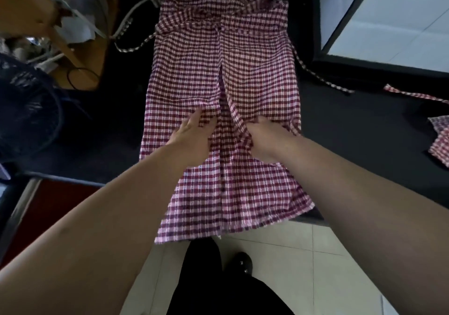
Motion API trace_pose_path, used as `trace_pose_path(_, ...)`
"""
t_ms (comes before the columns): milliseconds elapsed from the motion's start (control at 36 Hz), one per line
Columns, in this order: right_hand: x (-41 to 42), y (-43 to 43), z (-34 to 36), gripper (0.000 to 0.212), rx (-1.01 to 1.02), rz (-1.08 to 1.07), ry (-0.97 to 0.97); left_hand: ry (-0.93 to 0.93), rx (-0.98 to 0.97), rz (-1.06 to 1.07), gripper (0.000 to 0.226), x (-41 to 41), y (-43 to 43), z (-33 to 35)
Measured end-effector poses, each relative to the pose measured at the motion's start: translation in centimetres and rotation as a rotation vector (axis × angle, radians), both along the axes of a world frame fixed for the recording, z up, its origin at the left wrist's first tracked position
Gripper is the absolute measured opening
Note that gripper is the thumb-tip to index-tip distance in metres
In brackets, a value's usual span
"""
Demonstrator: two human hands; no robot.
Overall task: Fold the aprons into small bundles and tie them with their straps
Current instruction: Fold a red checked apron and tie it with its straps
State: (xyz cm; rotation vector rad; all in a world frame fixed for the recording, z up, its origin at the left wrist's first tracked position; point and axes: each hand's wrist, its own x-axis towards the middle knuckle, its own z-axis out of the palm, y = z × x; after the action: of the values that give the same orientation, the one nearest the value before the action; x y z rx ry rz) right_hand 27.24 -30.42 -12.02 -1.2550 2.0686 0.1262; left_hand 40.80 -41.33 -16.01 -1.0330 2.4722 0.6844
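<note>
Red-and-white checked cloth apron lies lengthwise on black table, both sides folded to centre, hem overhanging near edge; left hand presses flat, right hand pinches centre fold; bundling and tying with loose checked straps apparently remain.

A black table top is seen across the middle of the view. Pale square floor tiles with thin grey joints are noted below its near edge. At upper right, a brighter white tiled surface is bordered by a metal rail; the strongest light is recorded there. At upper left, a brown cardboard box is noted, with crumpled paper and a looped black cable. A dark fan grille is seen at left, a red panel below it.
</note>
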Motion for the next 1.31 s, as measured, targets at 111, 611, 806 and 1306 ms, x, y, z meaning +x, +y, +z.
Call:
trace_pose_path(111,-1.4,-1.9,-0.7,0.055,0.006,-0.031,-0.026,0.068,-0.028,0.118,0.078,-1.5,-1.4,-0.3)
trace_pose_path(611,-0.7,1.7,5.6,0.015,0.223,0.047,-0.018,0.220,0.260,0.237,0.036,-1.7,3.3,3.0)
trace_pose_path(806,1.4,5.4,3.3,0.037,0.074,-0.340,-0.445,0.215,0.281,0.408,0.065,-0.4,4.9,3.3)
trace_pose_path(1306,4.5,12.3,-1.8,0.064,-0.225,0.111,0.147,0.128,-0.173,-0.015,0.069,8.0,10.4,2.2)
